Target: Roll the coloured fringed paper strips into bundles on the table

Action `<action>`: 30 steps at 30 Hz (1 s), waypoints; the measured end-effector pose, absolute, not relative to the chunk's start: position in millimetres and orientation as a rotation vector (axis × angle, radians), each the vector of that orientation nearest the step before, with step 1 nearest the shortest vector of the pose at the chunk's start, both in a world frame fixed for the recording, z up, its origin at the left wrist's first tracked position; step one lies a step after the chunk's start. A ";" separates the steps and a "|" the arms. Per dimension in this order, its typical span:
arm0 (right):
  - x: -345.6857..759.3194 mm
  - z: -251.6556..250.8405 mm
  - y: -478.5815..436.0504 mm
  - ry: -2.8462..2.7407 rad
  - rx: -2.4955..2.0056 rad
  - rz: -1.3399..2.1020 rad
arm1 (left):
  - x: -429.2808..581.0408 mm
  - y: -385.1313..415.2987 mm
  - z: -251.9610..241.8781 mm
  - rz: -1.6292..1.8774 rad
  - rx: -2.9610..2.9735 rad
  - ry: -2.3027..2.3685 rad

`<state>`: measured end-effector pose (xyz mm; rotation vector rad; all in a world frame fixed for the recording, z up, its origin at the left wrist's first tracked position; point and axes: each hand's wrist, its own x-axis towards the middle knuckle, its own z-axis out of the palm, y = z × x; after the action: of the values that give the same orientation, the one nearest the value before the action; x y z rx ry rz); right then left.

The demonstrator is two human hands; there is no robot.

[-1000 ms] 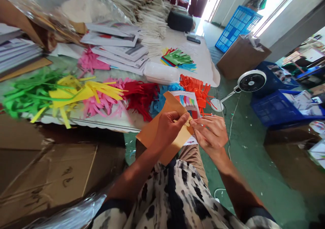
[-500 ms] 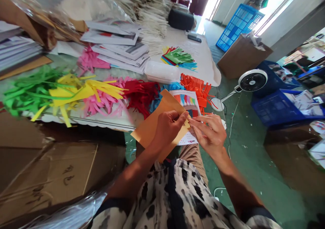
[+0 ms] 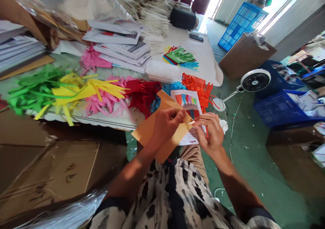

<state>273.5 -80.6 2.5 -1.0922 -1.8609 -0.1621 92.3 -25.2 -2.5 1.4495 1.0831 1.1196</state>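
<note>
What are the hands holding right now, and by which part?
The left hand grips a kraft paper sheet near its right edge. The right hand pinches that sheet's corner between its fingertips. Whether they also hold the printed card cannot be told.

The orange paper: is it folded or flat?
Folded, it seems: the orange paper has a flap along its upper edge, pinched by the left hand and right hand.

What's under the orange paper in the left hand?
Green floor and khaki shorts show around its edges. Directly beneath, the orange paper hides whatever is there, including part of the printed sheet.
</note>
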 end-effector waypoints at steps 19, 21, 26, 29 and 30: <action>320.3 -10.5 -5.8 -0.946 -1.144 0.821 | 89.8 120.9 -11.9 1.061 1.828 1.204; 316.8 -17.8 0.8 -0.925 -1.126 0.784 | 109.2 120.6 -11.0 0.824 2.122 1.282; 300.7 -41.8 4.8 -0.840 -1.111 0.711 | 130.4 128.6 -13.9 0.539 2.234 1.398; 298.8 -35.8 -3.0 -0.804 -1.044 0.656 | 125.6 124.7 -6.9 0.729 2.189 1.219; 299.9 -28.5 -7.4 -0.813 -1.009 0.608 | 122.3 119.3 -0.9 0.796 2.178 1.124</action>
<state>299.9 -7.4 -28.5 -1.0088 -0.8129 0.6076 122.3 119.3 -0.9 2.1782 1.1235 0.7957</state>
